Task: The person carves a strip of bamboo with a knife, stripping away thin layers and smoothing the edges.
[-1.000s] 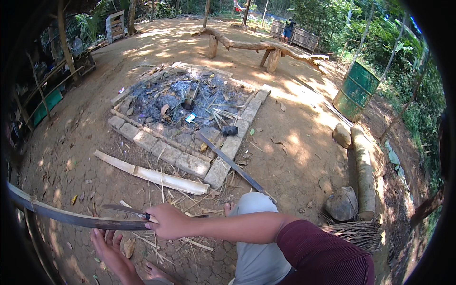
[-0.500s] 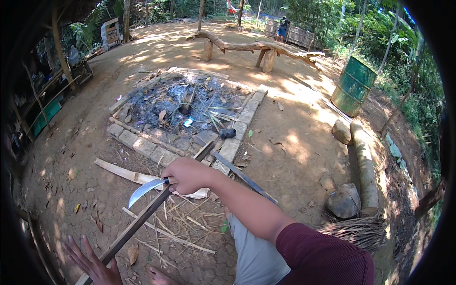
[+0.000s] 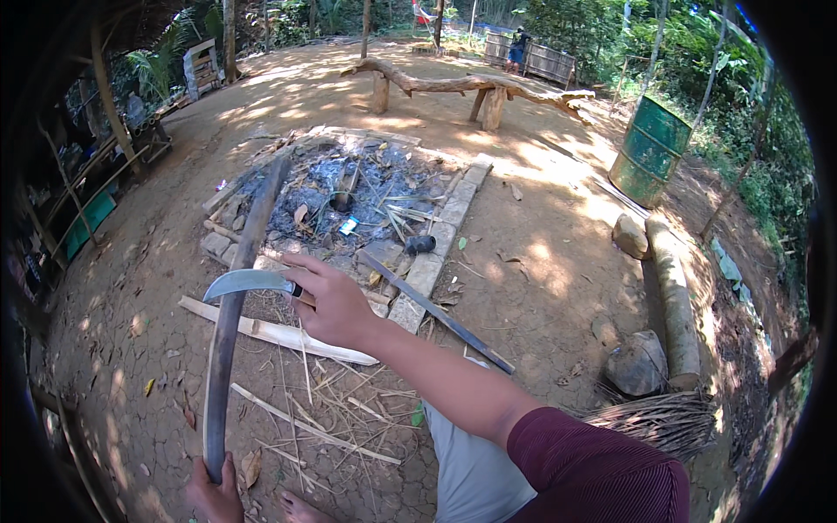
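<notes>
My left hand (image 3: 218,499), low in the view, is closed round the near end of a long dark strip of split bamboo or wood (image 3: 224,357). The strip stretches forward, its far end above the fire pit. In my right hand (image 3: 336,305) is a curved knife (image 3: 251,281), held by its short handle. Its hooked blade points left and crosses the strip's upper half; whether the edge touches it I cannot tell. Beneath lies a pale split bamboo piece (image 3: 296,337) among thin shavings (image 3: 305,418). A second dark strip (image 3: 445,318) rests to the right, against the pit's edging.
Ahead is a square fire pit (image 3: 455,207) edged with blocks, holding ash and leaves. Beyond stands a log bench (image 3: 436,84). A green drum (image 3: 649,155), a log (image 3: 671,305) and stones (image 3: 636,364) line the right. A person (image 3: 517,52) stands far back.
My left hand has closed on the strip's near end. The strip has swung steeper, pointing forward over the pit. My right hand rose slightly, and the knife blade turned to cross the strip.
</notes>
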The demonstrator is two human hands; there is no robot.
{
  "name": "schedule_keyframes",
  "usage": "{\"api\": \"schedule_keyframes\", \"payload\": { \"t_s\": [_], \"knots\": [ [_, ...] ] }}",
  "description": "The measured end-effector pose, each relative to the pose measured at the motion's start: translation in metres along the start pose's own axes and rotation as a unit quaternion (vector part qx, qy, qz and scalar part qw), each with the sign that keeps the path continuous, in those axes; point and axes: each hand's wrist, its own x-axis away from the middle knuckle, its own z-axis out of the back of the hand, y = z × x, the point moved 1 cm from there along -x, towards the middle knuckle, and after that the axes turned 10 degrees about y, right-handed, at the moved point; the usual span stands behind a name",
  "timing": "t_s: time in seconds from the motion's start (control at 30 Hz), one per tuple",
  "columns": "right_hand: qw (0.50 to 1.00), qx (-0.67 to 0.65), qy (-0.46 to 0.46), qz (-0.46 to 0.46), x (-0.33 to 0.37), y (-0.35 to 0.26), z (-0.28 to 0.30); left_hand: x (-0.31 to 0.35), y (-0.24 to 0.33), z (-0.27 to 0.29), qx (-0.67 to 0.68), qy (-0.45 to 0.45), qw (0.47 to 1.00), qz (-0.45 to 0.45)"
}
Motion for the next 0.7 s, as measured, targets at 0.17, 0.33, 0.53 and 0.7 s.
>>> {"api": "schedule_keyframes", "payload": {
  "t_s": [0.17,0.33,0.53,0.7],
  "knots": [
    [0.999,-0.027,-0.012,-0.036,0.002,-0.004,-0.010,-0.003,0.005,-0.001,0.100,0.130,0.986,0.033],
    [0.999,-0.030,-0.021,-0.018,0.005,-0.008,-0.019,-0.015,-0.011,-0.009,0.247,0.097,0.942,0.207],
    [0.998,-0.039,-0.034,-0.026,0.010,-0.013,-0.028,-0.013,-0.003,-0.005,0.383,0.157,0.860,0.298],
    [0.998,-0.043,-0.045,-0.023,0.012,-0.014,-0.033,-0.013,0.006,0.004,0.345,0.133,0.871,0.322]
  ]
}}
